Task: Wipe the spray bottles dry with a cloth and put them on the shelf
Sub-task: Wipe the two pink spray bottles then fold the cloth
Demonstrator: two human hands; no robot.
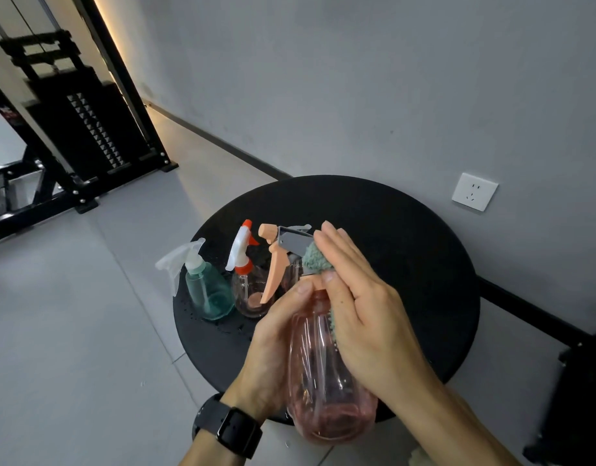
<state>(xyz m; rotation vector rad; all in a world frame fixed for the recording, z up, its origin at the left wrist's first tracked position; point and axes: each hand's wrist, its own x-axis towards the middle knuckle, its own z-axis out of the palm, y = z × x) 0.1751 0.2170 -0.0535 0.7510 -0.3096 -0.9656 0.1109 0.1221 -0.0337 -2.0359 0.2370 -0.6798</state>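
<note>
Two hands meet over a round black surface (407, 230). Our left hand (276, 348), a dark watch (234, 430) on its wrist, grips the neck of a clear pink spray bottle (323, 391) with a peach trigger, held up near us. Our right hand (363, 304), fingers straight, presses a green cloth (315, 258) against the bottle's head and side. Farther left on the surface stand a teal spray bottle (205, 290) and a pink bottle with a red-and-white sprayer (246, 284), among water droplets.
</note>
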